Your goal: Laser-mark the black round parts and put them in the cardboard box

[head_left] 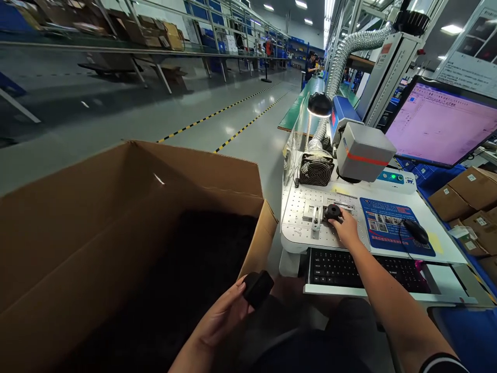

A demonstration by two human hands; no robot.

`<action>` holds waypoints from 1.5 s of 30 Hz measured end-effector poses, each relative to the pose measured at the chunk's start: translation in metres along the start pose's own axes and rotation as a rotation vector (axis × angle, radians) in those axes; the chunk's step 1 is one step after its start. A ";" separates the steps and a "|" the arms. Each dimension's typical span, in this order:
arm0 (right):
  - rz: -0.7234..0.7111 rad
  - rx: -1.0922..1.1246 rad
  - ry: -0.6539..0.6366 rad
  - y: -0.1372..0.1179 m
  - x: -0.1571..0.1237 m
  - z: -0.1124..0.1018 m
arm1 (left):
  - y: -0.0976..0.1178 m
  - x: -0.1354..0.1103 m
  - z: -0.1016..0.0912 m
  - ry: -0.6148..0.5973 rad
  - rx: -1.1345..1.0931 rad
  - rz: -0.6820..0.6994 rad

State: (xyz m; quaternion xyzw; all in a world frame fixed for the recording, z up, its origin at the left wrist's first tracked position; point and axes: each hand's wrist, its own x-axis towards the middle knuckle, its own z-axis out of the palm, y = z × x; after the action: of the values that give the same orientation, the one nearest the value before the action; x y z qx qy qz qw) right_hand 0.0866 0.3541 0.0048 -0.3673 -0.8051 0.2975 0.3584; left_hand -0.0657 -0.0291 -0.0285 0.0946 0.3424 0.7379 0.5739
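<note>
My left hand (227, 313) is closed on a small black block-like part (258, 288), held beside the near edge of a big cardboard box (217, 168). My right hand (345, 228) reaches over the white machine table and grips a round black part (333, 212) with a hole or recess in its top. That round part sits at the metal fixture (315, 217) on the perforated plate (295, 220). Above the fixture hangs the grey laser-type head (365, 150) with an orange stripe. The dark contents of the box are too dim to make out singly.
A fan (316, 170) and a lit lamp (320, 104) stand behind the fixture. To the right are a blue mat (382, 212), a mouse (415, 231) and a monitor (442, 122). A keyboard (341, 269) lies on the pull-out tray below. Cardboard boxes (471, 186) are stacked at right; a person (310, 66) works far off.
</note>
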 end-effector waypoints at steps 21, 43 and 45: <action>0.037 -0.037 0.084 0.010 -0.004 0.011 | 0.001 0.002 -0.001 -0.076 -0.006 0.002; 0.110 -0.051 0.064 0.007 -0.013 0.010 | -0.002 0.005 -0.011 0.006 -0.049 -0.067; 0.086 -0.049 0.073 0.007 -0.013 0.010 | -0.001 0.003 -0.006 -0.009 -0.045 -0.059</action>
State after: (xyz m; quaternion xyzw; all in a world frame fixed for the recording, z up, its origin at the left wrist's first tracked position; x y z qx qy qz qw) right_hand 0.0870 0.3453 -0.0107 -0.4210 -0.7820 0.2792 0.3651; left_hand -0.0688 -0.0283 -0.0340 0.0748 0.3261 0.7278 0.5987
